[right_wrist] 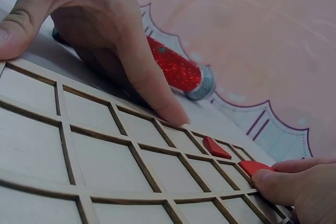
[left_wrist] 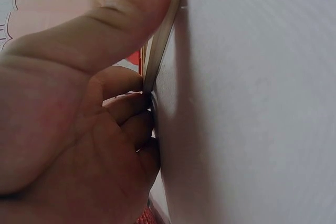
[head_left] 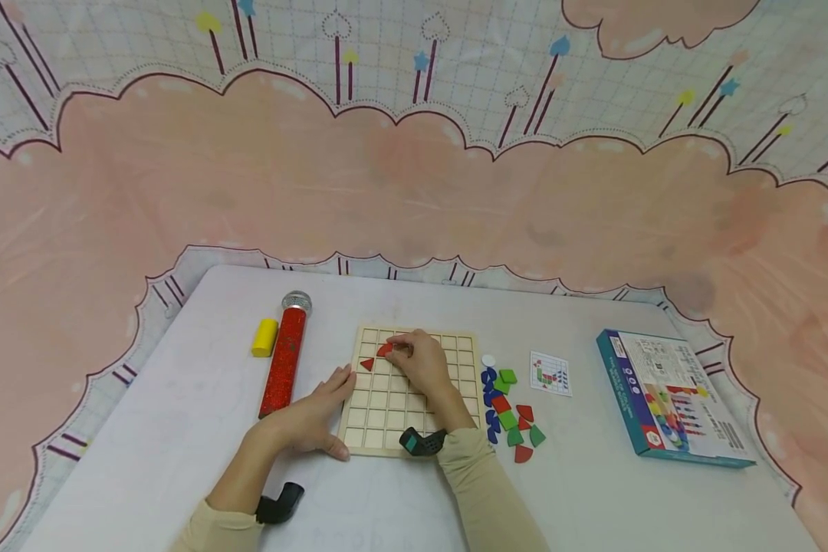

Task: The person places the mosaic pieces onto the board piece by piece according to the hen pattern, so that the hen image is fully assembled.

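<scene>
A wooden grid board lies flat on the white table. My left hand rests along its left edge, thumb at the near corner and fingertips against the side. In the right wrist view, my right hand pinches a red fan-shaped piece between thumb and index finger, low over a cell near the far left of the board. One cell nearer the left edge sits another red piece, tilted across its cell. The left wrist view has the left thumb pressed to the board's side.
Loose blue, green, red and white pieces are scattered right of the board, beside a small pattern card. A game box lies farther right. Left of the board are a red glittery microphone and a yellow cylinder.
</scene>
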Motion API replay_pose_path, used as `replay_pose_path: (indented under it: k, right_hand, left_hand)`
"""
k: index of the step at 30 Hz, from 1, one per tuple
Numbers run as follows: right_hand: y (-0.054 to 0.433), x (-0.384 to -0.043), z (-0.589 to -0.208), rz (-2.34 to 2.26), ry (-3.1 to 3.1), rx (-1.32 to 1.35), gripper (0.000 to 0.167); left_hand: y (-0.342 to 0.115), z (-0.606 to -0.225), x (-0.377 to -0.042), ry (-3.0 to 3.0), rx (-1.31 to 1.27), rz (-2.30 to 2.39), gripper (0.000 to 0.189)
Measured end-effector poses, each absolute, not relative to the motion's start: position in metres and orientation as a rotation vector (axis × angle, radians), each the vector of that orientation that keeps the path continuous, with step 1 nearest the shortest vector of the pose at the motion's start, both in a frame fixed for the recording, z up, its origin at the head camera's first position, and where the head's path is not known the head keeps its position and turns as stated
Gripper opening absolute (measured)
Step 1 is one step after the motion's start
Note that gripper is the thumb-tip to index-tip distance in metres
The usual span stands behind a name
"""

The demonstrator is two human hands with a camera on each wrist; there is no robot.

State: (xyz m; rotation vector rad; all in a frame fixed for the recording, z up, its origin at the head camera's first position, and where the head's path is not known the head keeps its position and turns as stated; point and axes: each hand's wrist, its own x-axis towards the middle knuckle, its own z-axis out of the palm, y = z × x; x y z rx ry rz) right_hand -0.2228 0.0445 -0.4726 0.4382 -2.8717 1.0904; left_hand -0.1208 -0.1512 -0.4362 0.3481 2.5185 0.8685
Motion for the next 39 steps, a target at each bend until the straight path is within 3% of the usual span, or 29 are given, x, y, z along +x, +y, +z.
replay_pose_path:
  k: [39]
  right_hand:
    - [0.0470, -0.2211, -0.4697, 0.992, -2.910, 0.504, 0.033]
  left_hand:
    - [-0.1519, -0.4384, -0.1224, 2.517, 0.349, 0.871, 0.115]
